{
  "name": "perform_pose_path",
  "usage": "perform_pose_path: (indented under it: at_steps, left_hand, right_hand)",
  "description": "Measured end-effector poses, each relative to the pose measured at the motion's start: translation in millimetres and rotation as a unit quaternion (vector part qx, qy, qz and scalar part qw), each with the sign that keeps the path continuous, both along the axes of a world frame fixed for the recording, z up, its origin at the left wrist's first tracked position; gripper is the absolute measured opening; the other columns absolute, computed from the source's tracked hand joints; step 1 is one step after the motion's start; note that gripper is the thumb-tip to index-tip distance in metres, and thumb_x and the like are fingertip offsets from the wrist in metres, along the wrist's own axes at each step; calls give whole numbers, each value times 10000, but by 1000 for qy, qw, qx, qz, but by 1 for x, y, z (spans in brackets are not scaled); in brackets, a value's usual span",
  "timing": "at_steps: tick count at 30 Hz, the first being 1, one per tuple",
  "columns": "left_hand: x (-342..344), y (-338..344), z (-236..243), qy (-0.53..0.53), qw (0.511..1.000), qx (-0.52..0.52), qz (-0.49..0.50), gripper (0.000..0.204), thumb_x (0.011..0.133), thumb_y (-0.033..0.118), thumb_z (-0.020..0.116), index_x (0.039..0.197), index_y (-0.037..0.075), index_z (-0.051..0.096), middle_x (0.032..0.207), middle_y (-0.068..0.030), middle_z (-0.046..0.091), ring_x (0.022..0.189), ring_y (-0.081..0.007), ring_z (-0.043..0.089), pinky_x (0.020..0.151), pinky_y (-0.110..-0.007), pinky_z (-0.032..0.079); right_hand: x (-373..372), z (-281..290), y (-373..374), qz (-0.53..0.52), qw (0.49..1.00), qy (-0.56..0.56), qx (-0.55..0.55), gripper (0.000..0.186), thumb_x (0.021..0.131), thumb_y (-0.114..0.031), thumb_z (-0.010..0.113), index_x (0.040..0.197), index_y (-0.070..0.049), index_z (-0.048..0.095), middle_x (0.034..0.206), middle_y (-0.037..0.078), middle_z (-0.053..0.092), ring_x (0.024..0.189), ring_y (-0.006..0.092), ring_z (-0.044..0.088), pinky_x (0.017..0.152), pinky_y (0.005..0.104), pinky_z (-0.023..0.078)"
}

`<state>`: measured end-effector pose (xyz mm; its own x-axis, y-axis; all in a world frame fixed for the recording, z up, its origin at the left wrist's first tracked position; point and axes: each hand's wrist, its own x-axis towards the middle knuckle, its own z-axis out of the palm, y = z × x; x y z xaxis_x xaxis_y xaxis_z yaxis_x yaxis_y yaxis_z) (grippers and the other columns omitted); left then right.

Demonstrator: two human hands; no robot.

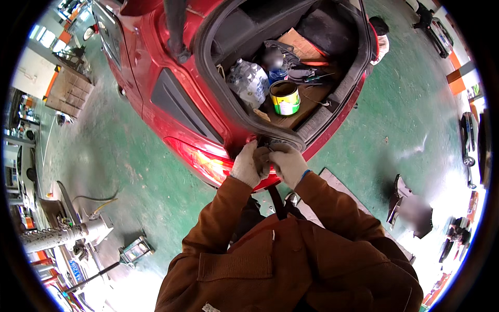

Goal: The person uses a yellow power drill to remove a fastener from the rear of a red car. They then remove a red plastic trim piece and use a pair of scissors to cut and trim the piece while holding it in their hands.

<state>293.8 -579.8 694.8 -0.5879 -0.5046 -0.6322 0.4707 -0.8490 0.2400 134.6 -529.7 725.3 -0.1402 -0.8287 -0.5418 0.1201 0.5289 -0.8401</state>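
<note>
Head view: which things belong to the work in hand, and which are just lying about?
Apparently in the work:
left hand
right hand
red car
tail light beside them

Apparently lying about:
open can
clear plastic bag
cardboard piece

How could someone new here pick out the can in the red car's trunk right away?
Start at the red car and look into its open trunk. Inside, right of the clear plastic bundle and nearer the wearer than the blue container, stands the can. Its yellow, white and green wrap and dark round top set it apart.
</note>
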Motion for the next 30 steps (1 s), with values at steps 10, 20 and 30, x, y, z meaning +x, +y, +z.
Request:
perform_pose_path:
  at_steps: [10, 20, 30]
  left_hand:
    - [-5, 0, -10, 0, 1000, 8, 16, 535, 1106, 488, 461, 1205, 8, 677, 1017, -100, 749, 711, -197, 675, 526, -265, 529]
    - [0, -1, -4, -6, 1000, -5, -13, 590, 1114, 532, 420, 1235, 10, 667, 1021, -70, 738, 768, -160, 693, 552, -239, 530]
    - [7, -3, -16, 72, 991, -79, -85, 511, 1109, 499, 435, 1157, 48, 673, 982, -74, 724, 736, -164, 686, 480, -234, 490]
  right_hand:
    - [-6, 0, -7, 167, 946, 264, -86, 407, 921, -75, 652, 1321, -23, 596, 991, 161, 699, 894, 294, 733, 726, 449, 600]
    - [-1, 4, -5, 193, 901, 359, -151, 417, 908, -167, 670, 1293, -12, 634, 959, 221, 716, 908, 372, 750, 703, 486, 599]
    - [-8, -17, -10, 49, 997, 36, -46, 429, 898, -101, 651, 1316, -3, 632, 963, 203, 724, 914, 313, 753, 738, 473, 596]
